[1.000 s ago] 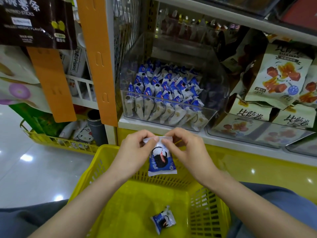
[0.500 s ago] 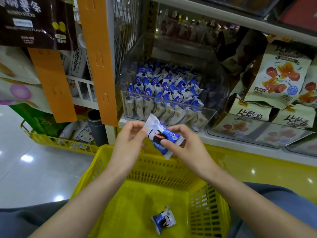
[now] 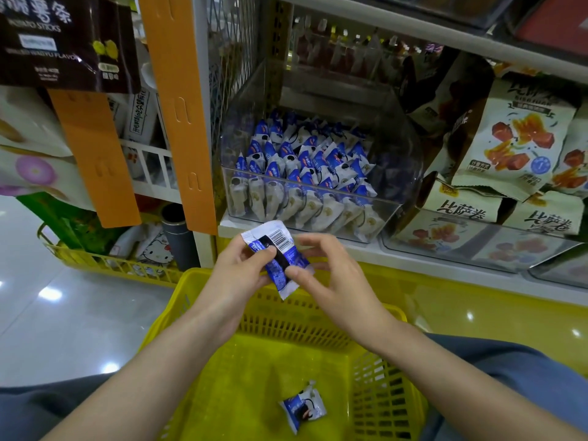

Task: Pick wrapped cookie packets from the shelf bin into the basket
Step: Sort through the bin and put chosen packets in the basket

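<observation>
Cookie packet (image 3: 276, 259) barcode-up, above far rim of yellow basket (image 3: 385, 393). Left hand (image 3: 241, 268) pinches it. Right hand (image 3: 331, 275): thumb on lower end, fingers loosely spread, grip unclear. Step: checking before drop. Next: release over basket beside second packet (image 3: 302, 405), then reach to shelf bin (image 3: 404, 160).

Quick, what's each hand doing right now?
Left hand: holding the cookie packet.
Right hand: pinching the same packet's lower end.
</observation>
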Motion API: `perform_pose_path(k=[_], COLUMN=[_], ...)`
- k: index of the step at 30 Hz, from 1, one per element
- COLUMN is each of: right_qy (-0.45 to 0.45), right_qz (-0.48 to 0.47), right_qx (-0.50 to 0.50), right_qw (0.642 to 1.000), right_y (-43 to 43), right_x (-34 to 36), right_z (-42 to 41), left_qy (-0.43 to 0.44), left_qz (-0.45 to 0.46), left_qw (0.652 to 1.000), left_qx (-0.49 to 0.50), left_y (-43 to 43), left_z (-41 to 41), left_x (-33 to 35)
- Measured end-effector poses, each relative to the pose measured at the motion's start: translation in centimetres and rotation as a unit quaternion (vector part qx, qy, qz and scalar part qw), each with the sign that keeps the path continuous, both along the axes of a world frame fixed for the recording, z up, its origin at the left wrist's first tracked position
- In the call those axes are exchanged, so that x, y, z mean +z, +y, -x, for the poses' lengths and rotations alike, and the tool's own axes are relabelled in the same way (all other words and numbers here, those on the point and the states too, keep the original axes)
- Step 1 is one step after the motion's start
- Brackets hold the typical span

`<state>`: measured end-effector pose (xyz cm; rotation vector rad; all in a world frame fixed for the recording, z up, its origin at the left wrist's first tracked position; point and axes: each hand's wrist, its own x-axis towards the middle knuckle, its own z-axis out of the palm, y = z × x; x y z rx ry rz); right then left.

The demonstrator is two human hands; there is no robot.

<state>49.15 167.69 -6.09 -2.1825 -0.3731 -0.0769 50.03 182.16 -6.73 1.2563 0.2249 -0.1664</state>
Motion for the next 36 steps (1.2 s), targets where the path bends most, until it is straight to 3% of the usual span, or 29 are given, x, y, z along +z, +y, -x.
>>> perform_pose_path(k=[2, 6, 9, 12, 14, 17, 19, 20, 23, 31, 36], right_qy=[0.069, 0.21, 0.24, 0.244, 0.246, 0.267, 0.284, 0.291, 0.301, 0.247, 0.238], right_qz=[-0.05, -0.166, -0.224, -0.246, -0.247, -0.245, -0.25, -0.257, -0.285, -0.25, -0.273], right_qx=[-0.048, -0.033, -0.051, -0.076, -0.082, -0.079, -0.07, -0.065, -0.046, -0.005, -0.019], right_qw=[0.995, 0.963, 0.943, 0.935, 0.934, 0.929, 0.923, 0.919, 0.909, 0.936, 0.932], right_y=[-0.1, -0.3, -0.5, -1.2, -1.5, -1.7, -1.8, -1.7, -1.6, -0.9, -1.0], right_x=[0.2, 0.6, 0.9, 1.2, 1.5, 1.9, 2.1, 2.2, 2.3, 1.6, 1.5], right_z=[-0.4, -0.7, -0.9, -1.4, -1.5, -1.5, -1.5, -1.4, -1.3, -0.7, -0.6], left_qy=[-0.016, -0.054, -0.067, -0.112, -0.186, -0.315, -0.364, -0.37, -0.351, -0.257, -0.237], left_qz=[0.0, -0.007, 0.015, -0.092, -0.201, -0.359, -0.418, -0.43, -0.435, -0.313, -0.277], left_qw=[1.0, 0.997, 0.995, 0.988, 0.961, 0.873, 0.822, 0.813, 0.822, 0.911, 0.924], left_qx=[-0.013, -0.051, -0.068, -0.048, -0.043, -0.093, -0.129, -0.135, -0.108, -0.083, -0.12], left_y=[-0.1, -0.3, 0.0, 0.3, 0.5, 1.2, 1.4, 1.4, 1.4, 0.4, 0.3], left_z=[0.0, 0.2, 0.0, -0.2, -0.2, -0.1, -0.1, 0.0, 0.1, 0.7, 0.7], left_x=[0.1, 0.3, 0.7, 0.6, 0.3, 0.3, 0.3, 0.2, 0.1, -0.2, 0.0])
